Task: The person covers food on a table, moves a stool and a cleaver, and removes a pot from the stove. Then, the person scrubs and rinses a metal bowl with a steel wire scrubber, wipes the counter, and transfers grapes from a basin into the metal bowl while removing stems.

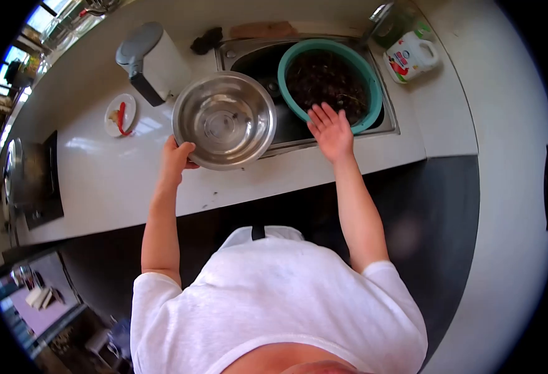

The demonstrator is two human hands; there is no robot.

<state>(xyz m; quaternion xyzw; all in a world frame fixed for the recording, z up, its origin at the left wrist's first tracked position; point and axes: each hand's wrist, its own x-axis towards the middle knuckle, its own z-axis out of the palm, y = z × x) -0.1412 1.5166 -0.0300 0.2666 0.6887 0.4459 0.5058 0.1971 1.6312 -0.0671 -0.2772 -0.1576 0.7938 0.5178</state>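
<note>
My left hand (177, 159) grips the lower left rim of a shiny steel bowl (224, 121), thumb on the rim. A few small dark bits lie inside the bowl, which is otherwise bare metal. My right hand (332, 131) is palm up with its fingers stretched out, holding nothing. It is at the front edge of a round teal basin (284, 71); whether it touches the rim I cannot tell. Small dark brown pieces (327, 78) fill the basin, which stands in the sink (249, 62).
A white pitcher with a grey lid (155, 59) stands behind the bowl. Left of it, a small white plate (113, 112) holds a red chili (121, 118). A dark cloth-like lump (206, 41) lies behind. At right stands a white jug (411, 57); a pot (24, 174) is far left.
</note>
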